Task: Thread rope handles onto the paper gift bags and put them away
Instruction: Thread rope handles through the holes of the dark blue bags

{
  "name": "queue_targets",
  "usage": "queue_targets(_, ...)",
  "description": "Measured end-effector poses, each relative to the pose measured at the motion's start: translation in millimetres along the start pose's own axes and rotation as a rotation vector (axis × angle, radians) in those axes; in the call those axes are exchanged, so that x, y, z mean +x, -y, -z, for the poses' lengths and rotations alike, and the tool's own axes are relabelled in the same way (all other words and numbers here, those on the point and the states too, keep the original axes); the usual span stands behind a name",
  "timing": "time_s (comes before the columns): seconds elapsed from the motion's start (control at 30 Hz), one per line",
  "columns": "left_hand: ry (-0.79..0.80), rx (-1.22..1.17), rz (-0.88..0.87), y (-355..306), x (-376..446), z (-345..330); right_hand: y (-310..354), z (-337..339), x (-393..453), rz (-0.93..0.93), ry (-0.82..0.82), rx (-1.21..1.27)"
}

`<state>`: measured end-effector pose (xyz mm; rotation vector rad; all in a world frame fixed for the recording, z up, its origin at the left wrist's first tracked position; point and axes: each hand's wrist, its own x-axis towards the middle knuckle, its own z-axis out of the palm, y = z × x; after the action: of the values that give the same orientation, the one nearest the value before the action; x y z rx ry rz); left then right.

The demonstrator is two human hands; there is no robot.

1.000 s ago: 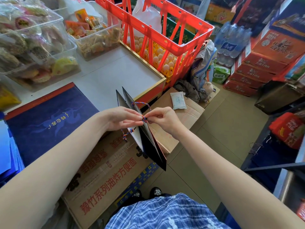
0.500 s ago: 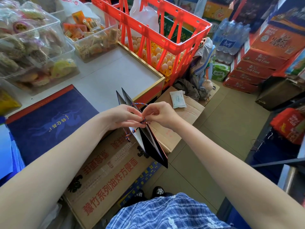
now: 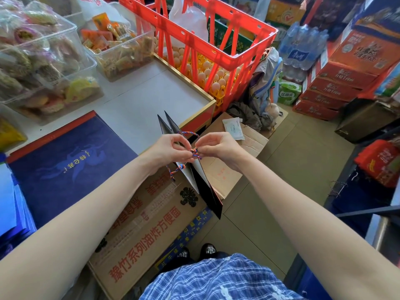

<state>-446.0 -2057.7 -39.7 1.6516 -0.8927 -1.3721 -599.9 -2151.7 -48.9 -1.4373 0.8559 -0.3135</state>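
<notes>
I have both hands raised in front of me, over the gap between the white counter (image 3: 138,105) and the cardboard boxes on the floor; my left hand (image 3: 167,149) and my right hand (image 3: 218,147) meet at the top edge of a folded dark paper gift bag with a pale inner face (image 3: 203,182), which hangs edge-on between them, its pointed corners rising above my left hand and its bottom corner reaching down over the brown cardboard box printed with red characters (image 3: 138,241); the fingers of both hands are curled in, thumb against fingertips, pinching a knot in the twisted blue, red and orange rope handle (image 3: 194,153); a loop of that rope arches above the knot between the two hands, and a loose tail with a second knot hangs just below my left wrist, against the bag's pale face; on the counter to my left lies a flat navy gift bag with a blue dragon print (image 3: 71,167), beside a stack of bright blue sheets at the frame's left edge; behind the counter stand clear plastic bins of wrapped snacks (image 3: 43,61) and a red plastic crate over trays of eggs (image 3: 194,40).
</notes>
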Motion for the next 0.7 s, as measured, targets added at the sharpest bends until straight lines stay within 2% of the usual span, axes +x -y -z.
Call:
queue_targets(0.1, -0.063, 0.020, 0.006, -3.6, 1.9, -3.6, 1.7, -0.9, 1.2, 0.010, -0.022, -0.024)
queue_targets(0.3, -0.028, 0.042, 0.043, -4.7, 2.5, -1.5, 1.3, 4.0, 0.0, -0.009, 0.007, -0.032)
queue_targets(0.5, 0.000, 0.067, -0.015, -6.3, 4.8, -2.8, 9.3, 10.0, 5.6, 0.047, 0.059, -0.268)
queue_targets(0.57, -0.001, 0.068, -0.025, -5.9, 5.9, -2.3, 11.8, 11.1, 4.7, 0.059, 0.076, -0.279)
queue_targets(0.63, -0.029, 0.134, -0.041, -4.9, 6.1, -3.5, 10.7, 10.2, 3.0, 0.063, 0.068, -0.232)
queue_targets(0.7, -0.099, 0.302, -0.069, -2.9, 7.2, -4.5, 7.4, 7.1, 1.4, 0.063, 0.058, -0.210)
